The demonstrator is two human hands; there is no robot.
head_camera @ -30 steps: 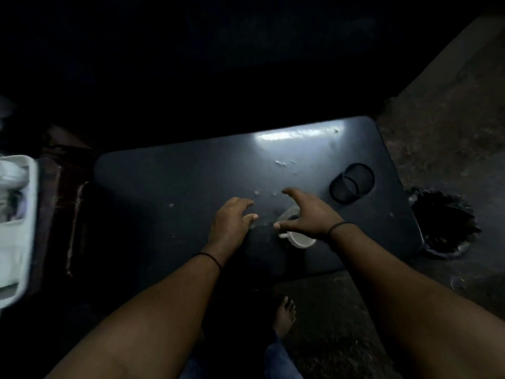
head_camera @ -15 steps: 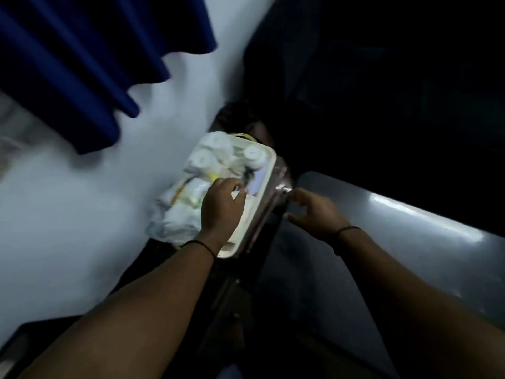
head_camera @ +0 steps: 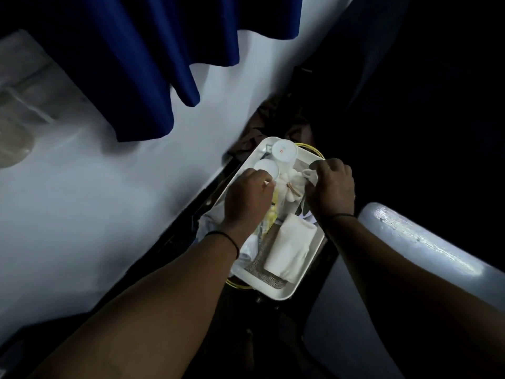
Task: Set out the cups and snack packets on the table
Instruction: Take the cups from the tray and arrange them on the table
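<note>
Centre frame: cups rigid, breakable; best taken by handle. Right hand pinching handle; left hand curled, contents unclear.

White tray, centre frame: smooth plastic look, faint sheen. Two white cups, upper tray: glossy, ceramic look. Folded cream cloth, lower tray: soft, matt. Mesh mat beneath: coarse open weave. Blue curtain, upper left: matt fabric, deep folds. Table, right edge: dark, smooth, glossy glare.
</note>
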